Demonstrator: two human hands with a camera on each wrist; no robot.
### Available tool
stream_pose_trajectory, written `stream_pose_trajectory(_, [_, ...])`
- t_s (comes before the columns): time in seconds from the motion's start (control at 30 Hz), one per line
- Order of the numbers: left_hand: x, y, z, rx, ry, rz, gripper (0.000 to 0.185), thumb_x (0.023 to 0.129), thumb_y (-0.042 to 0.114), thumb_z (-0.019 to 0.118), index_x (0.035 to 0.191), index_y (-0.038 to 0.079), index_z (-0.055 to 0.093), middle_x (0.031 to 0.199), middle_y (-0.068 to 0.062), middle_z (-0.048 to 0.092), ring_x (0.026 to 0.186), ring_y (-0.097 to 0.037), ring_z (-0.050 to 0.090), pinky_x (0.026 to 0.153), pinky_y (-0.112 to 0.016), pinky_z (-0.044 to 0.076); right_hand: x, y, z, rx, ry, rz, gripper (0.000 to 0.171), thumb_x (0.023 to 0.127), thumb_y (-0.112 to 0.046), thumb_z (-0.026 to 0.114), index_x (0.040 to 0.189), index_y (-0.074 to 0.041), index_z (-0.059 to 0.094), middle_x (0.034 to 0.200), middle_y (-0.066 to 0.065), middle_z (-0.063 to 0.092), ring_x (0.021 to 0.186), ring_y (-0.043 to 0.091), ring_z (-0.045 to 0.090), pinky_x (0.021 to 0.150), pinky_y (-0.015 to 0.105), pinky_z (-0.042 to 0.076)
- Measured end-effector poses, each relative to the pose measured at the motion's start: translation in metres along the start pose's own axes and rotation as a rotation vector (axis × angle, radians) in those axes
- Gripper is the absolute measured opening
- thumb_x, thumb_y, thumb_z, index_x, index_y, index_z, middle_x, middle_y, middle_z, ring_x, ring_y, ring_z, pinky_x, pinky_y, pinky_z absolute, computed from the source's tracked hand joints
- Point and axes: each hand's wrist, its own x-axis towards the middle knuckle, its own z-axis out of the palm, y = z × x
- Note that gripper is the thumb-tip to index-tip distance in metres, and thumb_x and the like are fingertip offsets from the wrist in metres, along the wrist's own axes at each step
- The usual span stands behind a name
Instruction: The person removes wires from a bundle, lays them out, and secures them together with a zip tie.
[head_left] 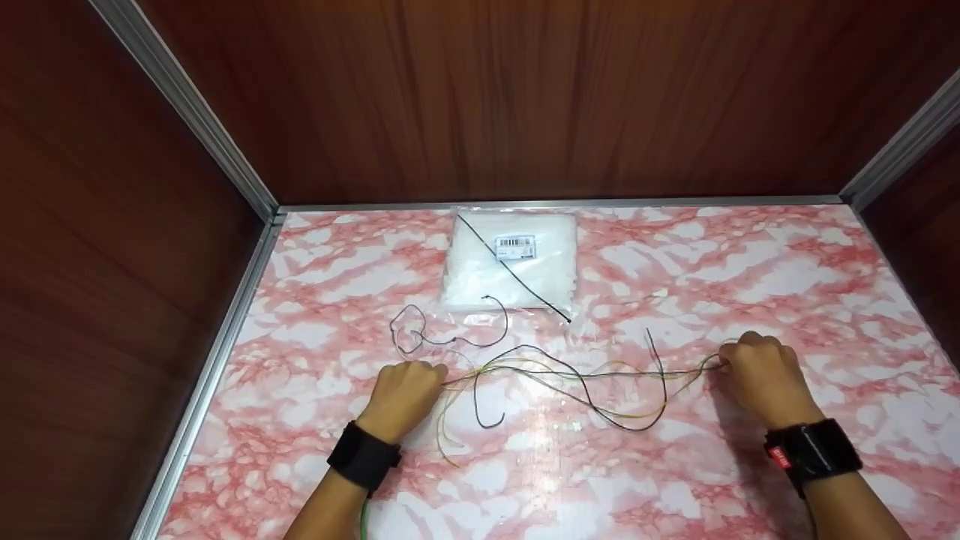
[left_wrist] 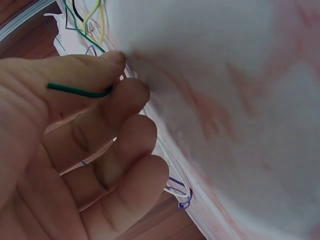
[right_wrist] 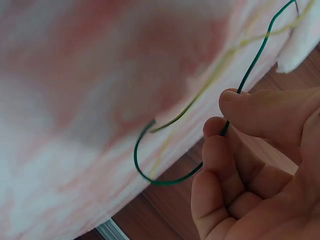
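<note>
My left hand (head_left: 405, 397) pinches a green wire (left_wrist: 75, 90) between thumb and forefinger, and its short cut end sticks out over the thumb. On the right side, my right hand (head_left: 765, 375) holds green wire (right_wrist: 255, 65) between thumb and fingers; a curved length of it loops out beyond the fingers. Between the two hands stretches a loose bundle of green and yellow wires (head_left: 630, 415), one strand drawn nearly straight. Yellow wire ends (head_left: 444, 450) hang beside the left hand. Just beyond that hand lies a tangled dark purple wire (head_left: 480, 345) on the table.
A clear plastic bag (head_left: 472, 277) with white contents and a barcode label (head_left: 516, 247) lies at the back of the table (head_left: 360, 255). Across it rests a black cable tie (head_left: 525, 282). Dark wood-grain panels (head_left: 525, 97) with metal edging enclose the back and sides.
</note>
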Motion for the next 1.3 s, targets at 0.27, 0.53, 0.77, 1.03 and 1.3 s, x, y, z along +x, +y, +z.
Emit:
stream_pose_trajectory(0.27, [0.000,-0.003,0.000,-0.065,-0.007,0.000,0.016,0.082,0.002,0.063,0.069,0.011,0.059,0.060,-0.005,0.054,0.053,-0.028,0.060,0.040,-0.042,0.044,0.002,-0.001,-0.002,-0.029,0.026,0.004,0.016,0.060,0.002,0.076,0.060,-0.009,0.064,0.058,0.006,0.044,0.050,0.031,0.044,0.045,0.048,0.036])
stream_pose_trajectory(0.53, [0.000,-0.005,-0.001,-0.152,-0.028,-0.015,0.016,0.080,0.008,0.068,0.069,0.012,0.057,0.061,-0.002,0.051,0.054,-0.025,0.058,0.043,-0.040,0.044,0.002,-0.009,-0.010,-0.045,-0.065,0.012,0.026,0.060,-0.005,0.083,0.058,-0.012,0.058,0.059,0.005,0.044,0.050,0.030,0.045,0.045,0.049,0.038])
stream_pose_trajectory(0.77, [0.005,-0.008,-0.006,-0.250,-0.093,-0.022,0.025,0.081,0.015,0.072,0.071,0.016,0.049,0.062,0.003,0.047,0.054,-0.017,0.052,0.045,-0.035,0.040,0.002,-0.016,-0.016,-0.043,-0.092,0.008,0.019,0.063,-0.001,0.078,0.062,-0.010,0.061,0.061,0.006,0.046,0.051,0.029,0.046,0.044,0.048,0.037])
stream_pose_trajectory(1.03, [0.033,-0.017,-0.018,-0.209,0.053,-0.074,0.024,0.082,0.013,0.075,0.073,0.012,0.052,0.070,-0.001,0.048,0.058,-0.023,0.056,0.045,-0.037,0.044,0.007,-0.025,-0.025,0.002,-0.095,0.019,0.016,0.064,0.006,0.070,0.074,-0.005,0.065,0.082,0.017,0.051,0.055,0.032,0.052,0.046,0.050,0.042])
stream_pose_trajectory(1.3, [0.058,-0.013,-0.018,-0.139,0.236,-0.072,0.020,0.075,0.009,0.072,0.085,0.009,0.054,0.088,-0.006,0.050,0.070,-0.025,0.052,0.049,-0.038,0.046,0.019,-0.041,-0.025,0.033,-0.008,-0.022,0.018,0.064,0.009,0.064,0.079,-0.002,0.065,0.096,0.026,0.057,0.059,0.041,0.057,0.048,0.053,0.044])
